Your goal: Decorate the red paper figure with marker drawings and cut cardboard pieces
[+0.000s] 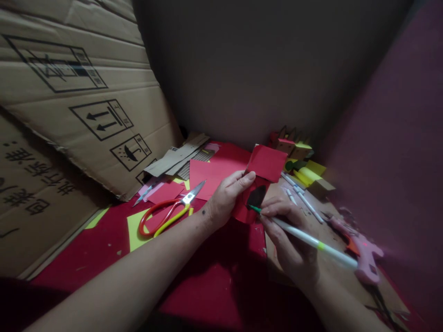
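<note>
My left hand [230, 196] is closed round a red folded piece [268, 162], its thumb lying on the front. The piece looks like card or paper, with an upper flap standing over a lower part that bears a dark patch [256, 197]. In my right hand [289, 235] is a white marker pen [301, 235] with a green tip and a yellow-green band. The tip meets the lower edge of the dark patch; whether it touches I cannot tell. Scissors [166, 216] with red and yellow handles lie beside my left wrist, blades pointing away.
Large cardboard sheets [86, 101] lean at the left. Red paper [204, 177] and cardboard strips [176, 154] lie behind my left hand. At the right are several white pens [308, 203], a pink glue gun [367, 258] on a cardboard board, and yellow pieces [309, 173].
</note>
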Action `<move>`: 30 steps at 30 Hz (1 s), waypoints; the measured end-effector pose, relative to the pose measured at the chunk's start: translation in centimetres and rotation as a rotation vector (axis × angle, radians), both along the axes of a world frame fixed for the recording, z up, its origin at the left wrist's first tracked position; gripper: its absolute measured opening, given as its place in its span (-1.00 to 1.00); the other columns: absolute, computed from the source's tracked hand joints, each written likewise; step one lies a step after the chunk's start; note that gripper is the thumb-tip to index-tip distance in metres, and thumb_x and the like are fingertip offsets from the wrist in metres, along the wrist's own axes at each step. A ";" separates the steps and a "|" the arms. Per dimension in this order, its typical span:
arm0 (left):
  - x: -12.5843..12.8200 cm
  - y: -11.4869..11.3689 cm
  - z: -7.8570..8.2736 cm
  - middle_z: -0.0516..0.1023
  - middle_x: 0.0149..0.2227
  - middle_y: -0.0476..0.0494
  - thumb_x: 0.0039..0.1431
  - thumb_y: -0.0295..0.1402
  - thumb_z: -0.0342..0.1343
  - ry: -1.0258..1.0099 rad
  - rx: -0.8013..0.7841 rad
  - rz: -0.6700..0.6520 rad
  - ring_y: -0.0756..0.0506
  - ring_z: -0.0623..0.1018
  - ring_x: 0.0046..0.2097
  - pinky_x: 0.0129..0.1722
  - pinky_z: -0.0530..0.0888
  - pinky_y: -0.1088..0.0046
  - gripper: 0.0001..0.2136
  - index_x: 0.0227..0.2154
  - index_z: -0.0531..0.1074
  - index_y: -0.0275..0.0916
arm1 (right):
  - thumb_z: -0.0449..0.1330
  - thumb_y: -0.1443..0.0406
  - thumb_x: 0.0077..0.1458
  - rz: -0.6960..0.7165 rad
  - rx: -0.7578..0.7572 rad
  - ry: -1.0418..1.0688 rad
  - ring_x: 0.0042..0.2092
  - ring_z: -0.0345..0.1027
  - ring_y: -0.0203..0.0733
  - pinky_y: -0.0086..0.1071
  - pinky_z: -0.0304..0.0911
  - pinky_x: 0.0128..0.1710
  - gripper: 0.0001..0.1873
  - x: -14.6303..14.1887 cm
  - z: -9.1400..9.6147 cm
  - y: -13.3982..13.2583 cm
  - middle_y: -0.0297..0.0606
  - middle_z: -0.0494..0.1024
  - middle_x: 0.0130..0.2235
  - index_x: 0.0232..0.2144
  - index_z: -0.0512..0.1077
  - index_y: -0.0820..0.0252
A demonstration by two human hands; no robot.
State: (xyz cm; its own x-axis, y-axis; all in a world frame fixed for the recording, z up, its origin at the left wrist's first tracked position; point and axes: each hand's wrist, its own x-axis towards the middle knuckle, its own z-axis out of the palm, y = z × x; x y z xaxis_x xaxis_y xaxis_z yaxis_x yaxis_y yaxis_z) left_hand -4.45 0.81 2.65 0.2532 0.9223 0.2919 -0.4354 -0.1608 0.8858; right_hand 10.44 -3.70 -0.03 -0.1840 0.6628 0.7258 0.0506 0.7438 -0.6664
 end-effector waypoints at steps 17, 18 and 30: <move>0.0 0.0 0.0 0.47 -0.41 -0.05 0.20 -0.14 0.13 -0.027 -0.013 -0.009 -0.01 0.42 -0.39 -0.34 0.37 0.46 -0.73 -0.37 0.44 -0.29 | 0.12 0.44 0.19 -0.002 -0.031 -0.008 -0.18 0.32 -0.17 -0.28 0.26 -0.19 -0.84 0.2 -0.1 0.0 -0.26 0.42 -0.23 -0.25 0.39 0.09; 0.0 0.0 0.0 0.47 -0.42 -0.04 0.19 -0.14 0.14 -0.029 -0.018 -0.007 -0.01 0.42 -0.39 -0.34 0.36 0.47 -0.73 -0.37 0.44 -0.29 | 0.12 0.45 0.19 0.001 -0.034 -0.003 -0.18 0.32 -0.17 -0.28 0.25 -0.19 -0.84 0.2 -0.1 0.0 -0.26 0.42 -0.23 -0.25 0.39 0.09; 0.0 0.2 -0.2 0.44 -0.43 -0.02 0.20 -0.12 0.11 0.000 0.003 0.002 -0.01 0.39 -0.39 -0.33 0.34 0.45 -0.72 -0.40 0.42 -0.27 | 0.14 0.49 0.18 -0.032 0.026 -0.041 -0.13 0.33 -0.22 -0.33 0.27 -0.12 -0.79 -0.2 -0.1 0.0 -0.29 0.44 -0.22 -0.21 0.41 0.09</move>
